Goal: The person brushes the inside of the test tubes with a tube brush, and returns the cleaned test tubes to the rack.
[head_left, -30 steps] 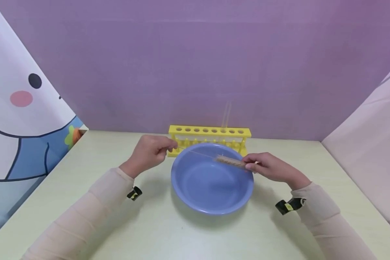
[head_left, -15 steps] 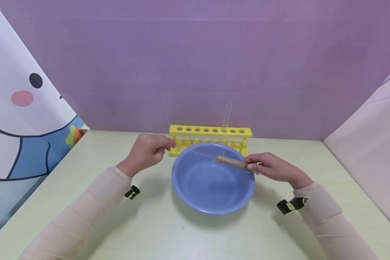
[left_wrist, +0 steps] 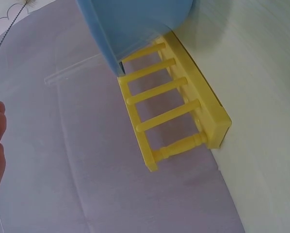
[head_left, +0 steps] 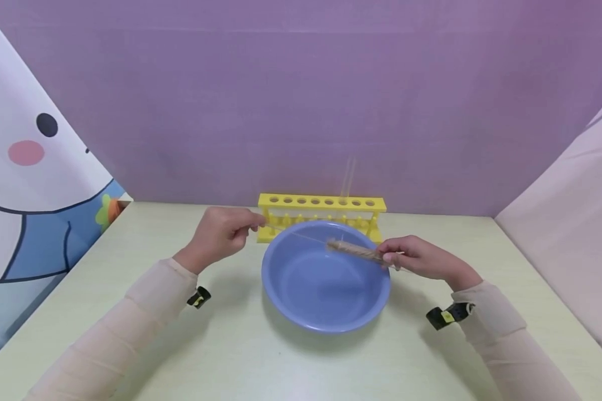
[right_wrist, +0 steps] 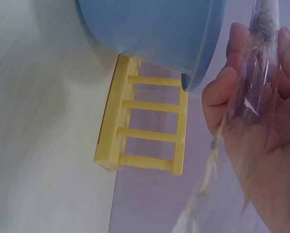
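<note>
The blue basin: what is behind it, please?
Behind the blue basin stands a yellow rack, with one clear tube standing in one of its holes. In the head view, the basin covers the middle of the rack's base and the tube's lower end, so these are hidden.

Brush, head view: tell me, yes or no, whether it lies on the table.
No, the right hand holds the brush in the air while the left hand pinches its thin wire.

The round blue plastic basin (head_left: 326,281) hides, behind its 12 o'clock rim, part of the yellow plastic test-tube rack (head_left: 322,201). The right hand (head_left: 418,257) covers the 4 o'clock end of the slender brown brush-like rod (head_left: 352,249). The left wrist view crops the left hand (head_left: 219,231) at 9 o'clock.
</note>
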Demonstrator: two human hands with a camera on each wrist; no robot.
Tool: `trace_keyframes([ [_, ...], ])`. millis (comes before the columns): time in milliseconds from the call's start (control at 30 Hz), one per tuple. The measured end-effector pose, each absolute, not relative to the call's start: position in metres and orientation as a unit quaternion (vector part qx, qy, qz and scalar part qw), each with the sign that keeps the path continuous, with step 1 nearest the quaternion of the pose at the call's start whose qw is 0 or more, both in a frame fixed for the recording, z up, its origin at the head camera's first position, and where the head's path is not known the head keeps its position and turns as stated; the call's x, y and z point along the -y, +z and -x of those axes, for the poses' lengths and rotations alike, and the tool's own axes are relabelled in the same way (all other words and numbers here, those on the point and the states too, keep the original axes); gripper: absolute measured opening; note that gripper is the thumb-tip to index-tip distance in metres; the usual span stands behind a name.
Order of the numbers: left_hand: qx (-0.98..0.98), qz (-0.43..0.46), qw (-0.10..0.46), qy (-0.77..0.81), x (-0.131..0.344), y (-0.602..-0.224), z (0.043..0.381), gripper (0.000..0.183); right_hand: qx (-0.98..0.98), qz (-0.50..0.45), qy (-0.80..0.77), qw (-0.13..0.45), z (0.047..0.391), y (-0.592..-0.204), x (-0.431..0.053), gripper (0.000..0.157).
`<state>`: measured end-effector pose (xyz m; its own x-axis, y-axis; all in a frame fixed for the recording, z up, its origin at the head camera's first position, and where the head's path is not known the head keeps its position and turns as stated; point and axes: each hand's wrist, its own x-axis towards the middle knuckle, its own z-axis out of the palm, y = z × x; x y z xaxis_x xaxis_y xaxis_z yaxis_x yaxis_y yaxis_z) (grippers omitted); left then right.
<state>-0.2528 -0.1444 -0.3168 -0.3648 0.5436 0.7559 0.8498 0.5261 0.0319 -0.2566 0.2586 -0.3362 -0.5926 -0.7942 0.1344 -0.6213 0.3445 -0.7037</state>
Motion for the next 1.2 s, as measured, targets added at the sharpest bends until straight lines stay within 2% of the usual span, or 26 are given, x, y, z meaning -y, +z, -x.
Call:
trace_keyframes([
  [467, 0.79, 0.443, 0.371, -0.208, 0.149, -0.318, 0.254, 0.041, -0.794, 0.42, -0.406, 0.167, 0.258, -0.338, -0.264, 0.021],
  [1200, 0.754, 0.462, 0.421, -0.201, 0.157, -0.314, 0.256, 0.04, -0.772, 0.446, -0.412, 0.187, 0.26, -0.335, -0.267, 0.021],
])
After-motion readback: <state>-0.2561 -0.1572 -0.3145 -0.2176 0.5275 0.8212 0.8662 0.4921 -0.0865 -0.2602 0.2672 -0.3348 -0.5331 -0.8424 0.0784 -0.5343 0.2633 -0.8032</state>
